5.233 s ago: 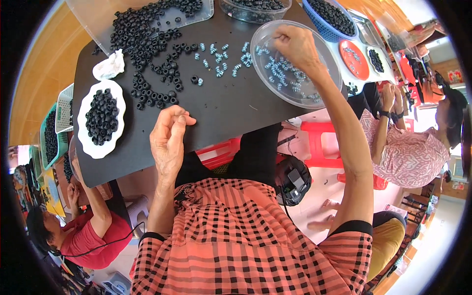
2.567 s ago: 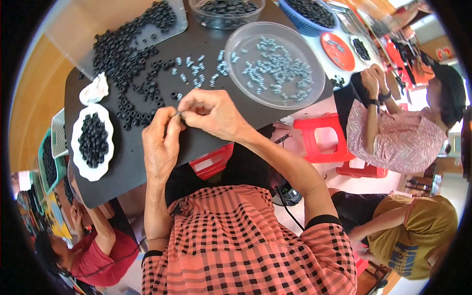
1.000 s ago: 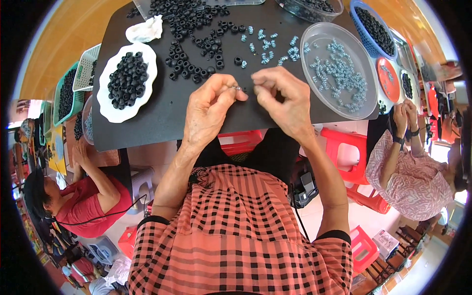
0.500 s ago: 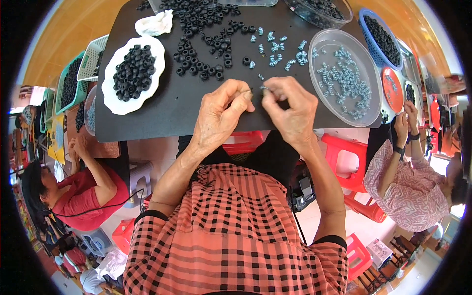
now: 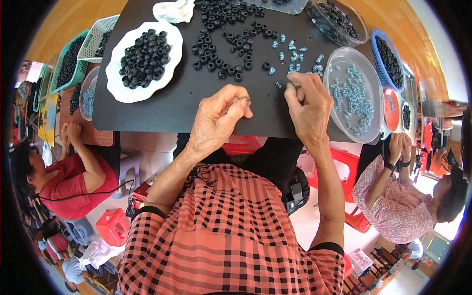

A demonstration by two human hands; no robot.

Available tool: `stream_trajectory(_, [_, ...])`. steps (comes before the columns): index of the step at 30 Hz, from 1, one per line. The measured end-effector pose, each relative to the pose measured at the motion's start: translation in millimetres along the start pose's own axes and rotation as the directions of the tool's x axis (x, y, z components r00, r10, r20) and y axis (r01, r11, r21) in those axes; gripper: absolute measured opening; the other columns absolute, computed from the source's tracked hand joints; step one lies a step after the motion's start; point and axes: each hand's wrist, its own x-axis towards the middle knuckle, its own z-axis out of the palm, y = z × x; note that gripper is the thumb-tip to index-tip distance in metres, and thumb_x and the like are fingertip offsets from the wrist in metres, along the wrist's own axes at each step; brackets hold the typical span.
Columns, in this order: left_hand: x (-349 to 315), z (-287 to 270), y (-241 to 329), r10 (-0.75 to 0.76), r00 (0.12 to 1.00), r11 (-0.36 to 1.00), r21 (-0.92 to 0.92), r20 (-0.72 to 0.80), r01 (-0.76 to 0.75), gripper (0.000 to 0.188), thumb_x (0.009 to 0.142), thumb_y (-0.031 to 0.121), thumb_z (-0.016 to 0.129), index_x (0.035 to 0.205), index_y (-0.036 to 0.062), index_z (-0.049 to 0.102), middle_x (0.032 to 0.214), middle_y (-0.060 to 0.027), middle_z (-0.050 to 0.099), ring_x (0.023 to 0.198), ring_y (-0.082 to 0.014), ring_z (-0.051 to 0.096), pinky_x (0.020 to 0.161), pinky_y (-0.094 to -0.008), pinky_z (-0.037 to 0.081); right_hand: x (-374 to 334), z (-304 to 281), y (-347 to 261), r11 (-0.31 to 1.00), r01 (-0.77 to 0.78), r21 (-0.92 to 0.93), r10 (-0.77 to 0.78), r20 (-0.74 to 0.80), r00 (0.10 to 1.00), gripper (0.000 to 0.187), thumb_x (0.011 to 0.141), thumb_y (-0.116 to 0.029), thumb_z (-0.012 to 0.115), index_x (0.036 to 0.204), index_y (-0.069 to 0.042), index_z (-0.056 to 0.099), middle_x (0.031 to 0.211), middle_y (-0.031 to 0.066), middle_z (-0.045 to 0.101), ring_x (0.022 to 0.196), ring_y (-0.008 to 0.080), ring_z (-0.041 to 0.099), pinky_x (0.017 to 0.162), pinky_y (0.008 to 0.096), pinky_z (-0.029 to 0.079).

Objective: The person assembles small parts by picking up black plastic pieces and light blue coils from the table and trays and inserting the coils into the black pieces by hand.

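Observation:
My left hand (image 5: 220,117) is closed above the near part of the dark table (image 5: 162,115), thumb pressed against the curled index finger. Whatever it pinches is hidden by the fingers. Farther right, my right hand (image 5: 312,109) has its thumb and bent fingertips drawn together; anything between them is too small to make out. Its fingertips are beside a scatter of small blue metallic coils (image 5: 293,56). A round clear tray (image 5: 363,136) of similar coils lies just right of that hand. Black beads with holes (image 5: 212,55) spread over the table beyond my left hand.
A white scalloped plate (image 5: 114,81) holds black beads at left, with a crumpled white cloth (image 5: 173,11) behind it. A clear container (image 5: 363,30) and a blue basket (image 5: 376,59) of black pieces stand at the far right. Two people work at either side.
My right hand has moved right, away from my left hand, so the gap between them is wider. My left hand stays pinched. The whole view has turned slightly.

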Motion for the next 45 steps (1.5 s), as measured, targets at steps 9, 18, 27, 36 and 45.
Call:
stream_trajectory(9, [-1,-1,3,0.043,0.999,0.999,0.018,0.008,-0.043,0.011,0.093,0.009,0.052,0.094,0.0004,0.058,0.073,-0.0016,0.063,0.065,-0.0041,0.050,0.058,-0.0202,0.038,49,37,-10,0.902,0.429,-0.057,-0.388,0.330,0.861,0.020,0.072,-0.004,0.066,0.091,-0.007,0.066,0.086,0.0033,0.063,0.082,0.0215,0.056,0.074,0.0356,0.040])
stream_trajectory(18, [1,-1,-7,0.028,1.000,0.986,-0.162,-0.013,-0.030,0.012,0.094,0.005,0.050,0.102,0.0012,0.057,0.089,-0.0040,0.063,0.076,-0.0074,0.055,0.072,-0.0224,0.045,46,27,-22,0.936,0.337,0.104,-0.352,0.339,0.873,0.020,0.070,-0.003,0.066,0.090,-0.006,0.064,0.082,0.0036,0.063,0.075,0.0205,0.057,0.071,0.0341,0.041])
stream_trajectory(27, [3,2,8,0.156,0.987,0.984,0.074,0.039,-0.159,0.024,0.088,0.000,0.053,0.111,-0.0006,0.057,0.078,-0.0027,0.060,0.073,-0.0076,0.056,0.067,-0.0227,0.046,10,3,-19,0.680,-0.408,0.609,0.054,0.513,0.856,0.020,0.076,0.000,0.064,0.096,0.001,0.060,0.080,0.0029,0.063,0.075,0.0087,0.059,0.072,0.0242,0.050])
stream_trajectory(36, [2,11,7,0.037,0.999,0.999,-0.011,0.001,-0.037,0.018,0.090,0.004,0.056,0.107,-0.0010,0.060,0.082,-0.0037,0.066,0.072,-0.0067,0.058,0.067,-0.0217,0.047,-14,-8,-1,0.750,-0.268,0.605,0.197,0.183,0.963,0.010,0.083,0.001,0.061,0.092,0.000,0.063,0.078,0.0012,0.065,0.070,0.0039,0.058,0.064,0.0195,0.047])
stream_trajectory(45, [4,6,0,-0.014,1.000,0.985,-0.172,-0.018,0.010,0.017,0.091,0.005,0.056,0.105,-0.0036,0.063,0.088,-0.0065,0.066,0.084,-0.0123,0.064,0.078,-0.0250,0.050,-14,-18,9,0.977,-0.111,0.180,0.097,0.085,0.992,0.019,0.080,0.005,0.062,0.098,-0.002,0.064,0.085,0.0014,0.063,0.059,0.0058,0.051,0.055,0.0222,0.043])
